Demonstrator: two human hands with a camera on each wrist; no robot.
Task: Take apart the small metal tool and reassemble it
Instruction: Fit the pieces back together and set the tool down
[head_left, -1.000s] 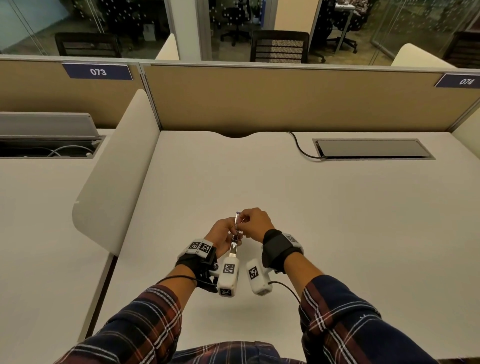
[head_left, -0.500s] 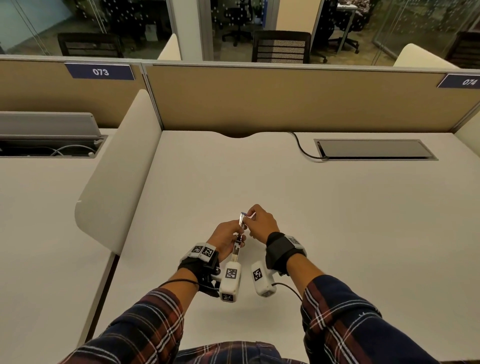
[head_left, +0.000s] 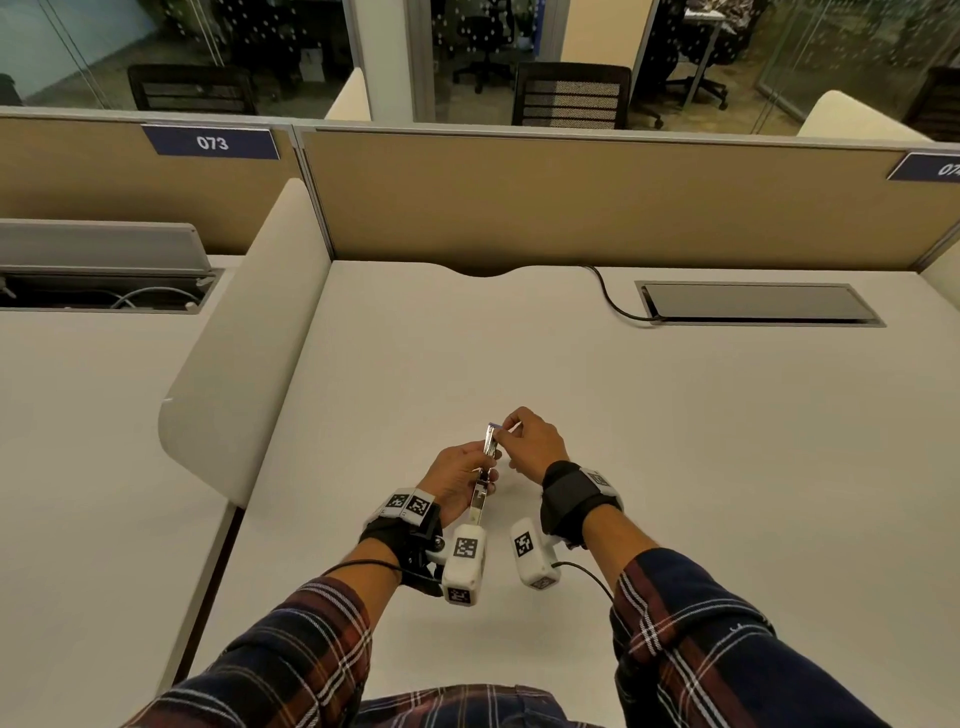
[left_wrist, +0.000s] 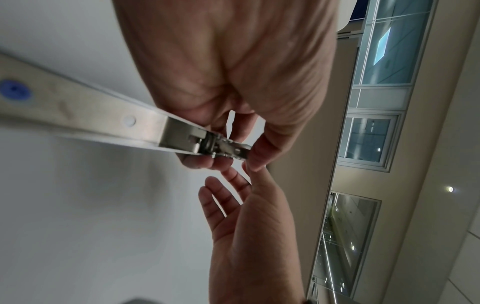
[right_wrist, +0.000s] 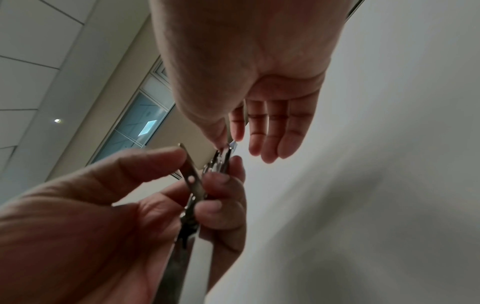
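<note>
A slim silver metal tool with a long flat handle is held above the desk near its front edge. My left hand grips the handle, thumb and fingers curled round it just below the head. My right hand pinches a thin small piece at the tool's top end between thumb and index finger. Its other fingers stay straight and spread. The tool's head shows hinged metal plates with a small hole.
The white desk stretches out on all sides of my hands. A closed cable hatch with a black cable lies at the back right. A curved white divider stands to the left, a tan partition behind.
Both hands drifted slightly away from me with the tool. My right hand shifted to the tool's top end, where a thin piece shows between its thumb and index finger.
</note>
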